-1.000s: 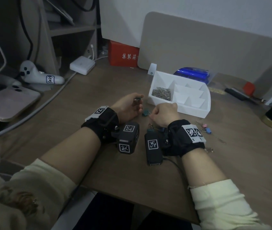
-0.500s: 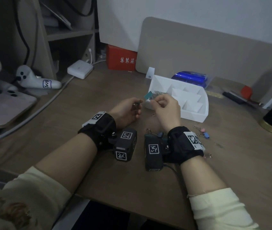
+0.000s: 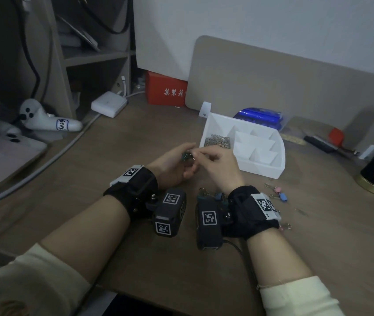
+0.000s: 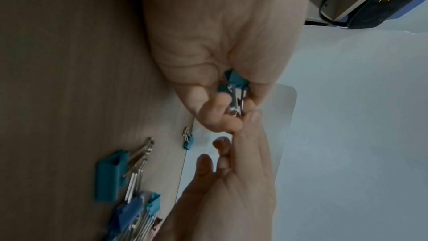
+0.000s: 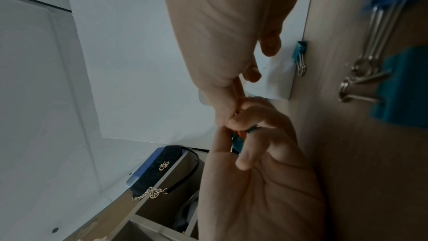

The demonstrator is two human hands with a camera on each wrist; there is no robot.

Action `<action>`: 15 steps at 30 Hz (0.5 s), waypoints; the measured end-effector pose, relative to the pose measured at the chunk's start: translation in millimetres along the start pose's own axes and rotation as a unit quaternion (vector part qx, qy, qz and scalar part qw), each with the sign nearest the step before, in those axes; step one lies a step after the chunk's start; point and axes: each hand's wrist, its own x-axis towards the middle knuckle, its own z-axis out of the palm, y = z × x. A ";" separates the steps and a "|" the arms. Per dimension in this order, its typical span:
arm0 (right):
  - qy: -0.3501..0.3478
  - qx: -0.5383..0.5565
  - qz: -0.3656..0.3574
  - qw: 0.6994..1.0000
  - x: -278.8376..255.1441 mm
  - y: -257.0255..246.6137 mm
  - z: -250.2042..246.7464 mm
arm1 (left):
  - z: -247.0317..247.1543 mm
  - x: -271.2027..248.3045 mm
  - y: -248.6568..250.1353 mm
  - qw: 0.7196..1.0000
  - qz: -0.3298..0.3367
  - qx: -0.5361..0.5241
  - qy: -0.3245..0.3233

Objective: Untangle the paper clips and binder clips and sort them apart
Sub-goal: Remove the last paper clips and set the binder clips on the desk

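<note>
Worktop: brown wood-grain worktop (image 3: 318, 242), beige panel (image 3: 284, 87) along its back under a white wall.
Left hand (image 3: 172, 165): pinches a teal binder clip (image 4: 236, 81) above the worktop.
Right hand (image 3: 220, 165): fingertips pinch that clip's wire handles.
Organiser: white tray (image 3: 261, 165), paper clips (image 3: 218, 141) in its left compartment.
Loose binder clips (image 3: 277, 193): lying right of the wrists.

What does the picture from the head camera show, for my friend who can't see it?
Two hands meet over a brown desk: the left hand holds a small teal binder clip while the right hand pinches at it. Behind them a white divided tray holds a pile of paper clips.
</note>
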 end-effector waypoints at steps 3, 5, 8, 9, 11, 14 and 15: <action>0.033 -0.013 0.015 0.999 1.2 0.4 -2.0 | -1.9 1.6 0.4 1.000 0.009 -0.015 0.014; 0.080 -0.042 0.049 0.995 2.6 3.3 -9.8 | -4.0 2.2 1.5 0.999 0.001 -0.029 0.026; 0.054 -0.144 0.108 0.982 6.1 19.5 -21.5 | -4.6 2.3 2.6 0.998 -0.005 -0.043 0.038; 0.028 -0.184 0.132 0.974 6.6 24.0 -22.9 | -4.5 2.9 2.5 0.998 -0.004 -0.052 0.044; -0.028 -0.253 0.174 0.951 4.6 27.6 -22.9 | -4.8 5.4 2.1 0.996 -0.004 -0.074 0.054; -0.056 -0.272 0.177 0.944 3.1 24.7 -21.9 | -6.3 8.6 1.1 0.994 -0.012 -0.102 0.049; -0.055 -0.261 0.178 0.947 3.1 22.2 -22.9 | -6.7 8.7 0.7 0.993 -0.015 -0.105 0.042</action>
